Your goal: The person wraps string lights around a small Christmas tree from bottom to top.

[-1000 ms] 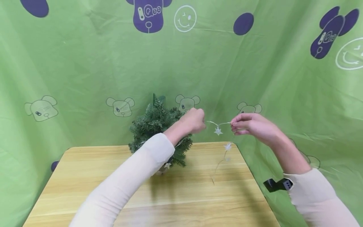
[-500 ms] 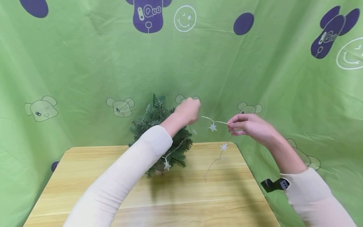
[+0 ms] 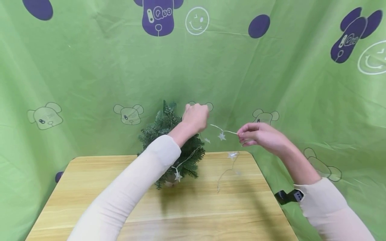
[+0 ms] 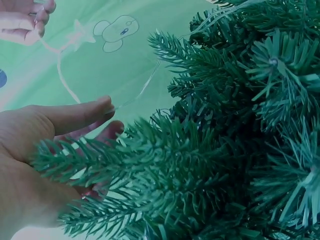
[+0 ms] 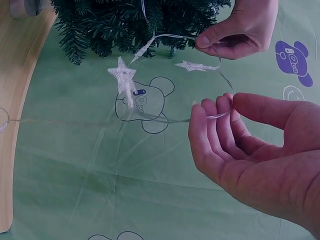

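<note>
White stars on a thin, pale wire make up the star garland [image 3: 221, 136], strung in the air beside the right side of the tree [image 3: 164, 125], one star dangling between the two hands. The left hand [image 3: 196, 117], close by the branches, pinches the wire between thumb and fingertip; the right hand [image 3: 263, 137], farther out, pinches it too, its other fingers loosely bent. Should either pinch slacken, the thin wire could slip through and that stretch sag out of place. Another stretch already runs over the foliage, with a star [image 3: 177, 175] low at the front; a hard pull from the right hand might drag it loose, or tilt the tree if the wire catches on the needles. In the left wrist view a sprig [image 4: 90, 162] overlaps the left hand, though whether they touch I cannot tell; a star could snag there. Below the right hand the free tail hangs in front of the wooden table [image 3: 226, 217] and might twist or knot if swung about. Farther out, the black device [image 3: 287, 196] at the right sleeve [image 3: 324, 195] could hook that tail if the arm crosses it.
</note>
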Tool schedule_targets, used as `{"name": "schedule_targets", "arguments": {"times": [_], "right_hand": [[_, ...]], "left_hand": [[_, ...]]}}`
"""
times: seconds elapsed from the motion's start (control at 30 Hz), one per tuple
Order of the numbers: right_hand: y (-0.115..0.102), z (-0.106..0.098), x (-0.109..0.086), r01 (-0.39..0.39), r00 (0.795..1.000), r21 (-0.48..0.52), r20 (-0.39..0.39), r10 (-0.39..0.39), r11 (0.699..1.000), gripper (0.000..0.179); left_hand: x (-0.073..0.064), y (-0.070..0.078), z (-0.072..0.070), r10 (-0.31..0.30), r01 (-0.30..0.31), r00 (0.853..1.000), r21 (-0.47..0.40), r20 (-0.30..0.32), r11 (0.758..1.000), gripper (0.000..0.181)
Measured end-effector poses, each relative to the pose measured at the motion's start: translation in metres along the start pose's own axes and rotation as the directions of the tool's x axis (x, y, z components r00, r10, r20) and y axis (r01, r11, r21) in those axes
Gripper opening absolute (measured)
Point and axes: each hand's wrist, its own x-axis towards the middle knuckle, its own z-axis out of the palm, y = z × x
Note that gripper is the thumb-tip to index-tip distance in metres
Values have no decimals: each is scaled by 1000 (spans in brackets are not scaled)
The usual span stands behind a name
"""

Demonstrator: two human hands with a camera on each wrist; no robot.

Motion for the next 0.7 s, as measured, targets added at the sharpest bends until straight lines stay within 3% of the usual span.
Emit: {"name": "schedule_targets", "arguments": {"times": [0.27, 0.5, 0.7], "right_hand": [[1, 3, 1, -14, 1000, -36, 1, 14, 999, 35], [1, 8, 6, 18, 1000, -16, 8, -18, 1000, 34], [0, 11, 7, 9, 1000, 1, 18, -9, 1000, 33]], "left_hand": [[0, -10, -5, 45, -41, 998, -92, 42, 995, 36], [-3, -8, -6, 25, 5, 990, -210, 140, 978, 27], [-7, -1, -12, 35, 6, 989, -275, 144, 961, 40]]}}
